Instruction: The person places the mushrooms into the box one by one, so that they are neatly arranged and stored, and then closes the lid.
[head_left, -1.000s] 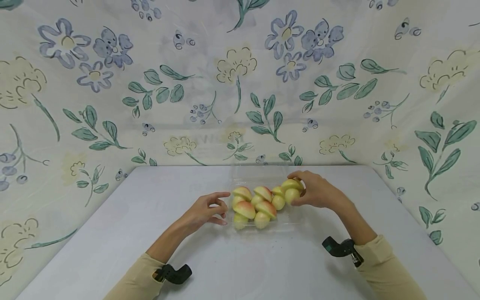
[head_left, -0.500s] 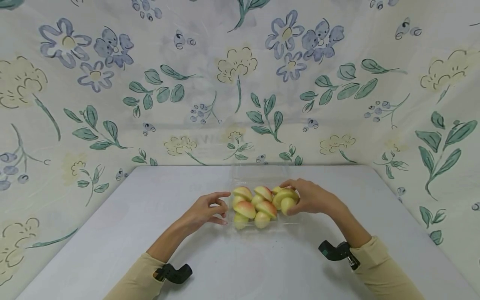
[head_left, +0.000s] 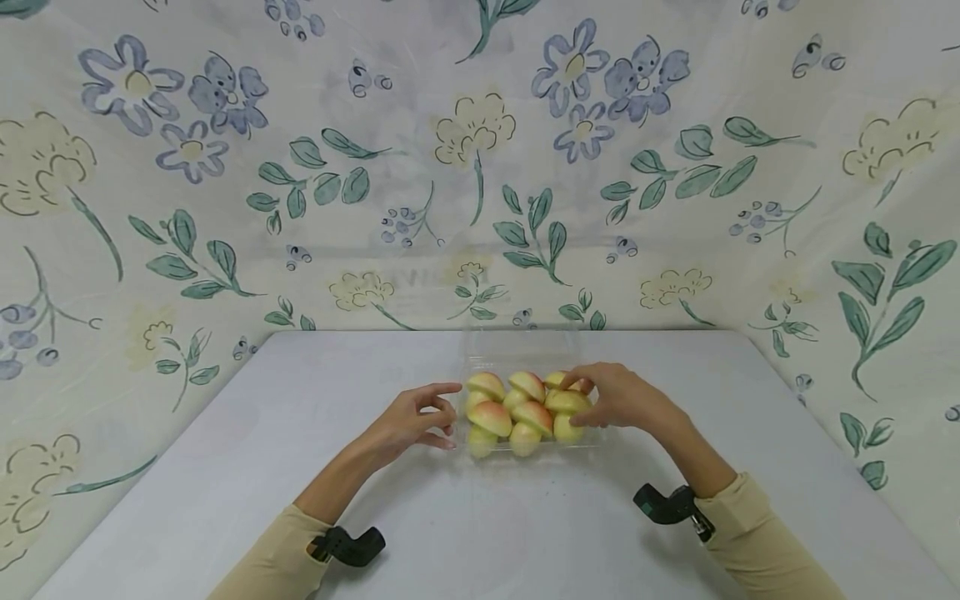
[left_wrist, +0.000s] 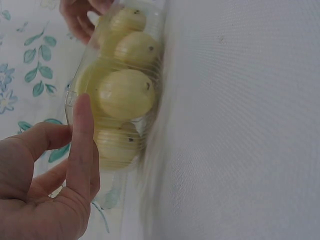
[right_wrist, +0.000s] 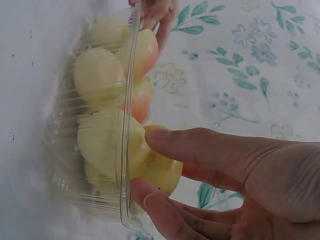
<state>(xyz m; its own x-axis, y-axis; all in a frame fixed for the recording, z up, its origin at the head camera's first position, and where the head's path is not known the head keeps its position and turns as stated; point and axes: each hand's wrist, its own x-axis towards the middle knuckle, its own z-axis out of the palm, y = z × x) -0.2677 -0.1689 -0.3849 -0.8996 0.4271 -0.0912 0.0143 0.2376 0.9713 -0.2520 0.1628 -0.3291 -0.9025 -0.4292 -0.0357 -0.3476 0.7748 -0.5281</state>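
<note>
A clear plastic clamshell box [right_wrist: 131, 75] holds several mushroom-shaped yellow-green pieces [head_left: 490, 418], each with a domed cap on a round base; some caps have a red blush. My right hand [head_left: 626, 400] pinches a mushroom-shaped yellow-green piece [head_left: 567, 402] in the front right part of the box; in the right wrist view thumb and fingers lie on opposite sides of it. At the box's left end is my left hand [head_left: 416, 421], fingers apart, fingertips against or very near the wall. Through the plastic, the left wrist view shows round bases [left_wrist: 125, 95] with small dark spots.
The box's transparent lid [head_left: 521, 342] stands folded back behind it. A white table [head_left: 510, 533] lies beneath, and a floral-patterned cloth [head_left: 480, 167] rises at its far edge. Each wrist carries a black camera mount [head_left: 348, 547].
My right hand has moved left and toward the front, bringing the mushroom-shaped piece down into the box's front right part. My left hand has stayed in place.
</note>
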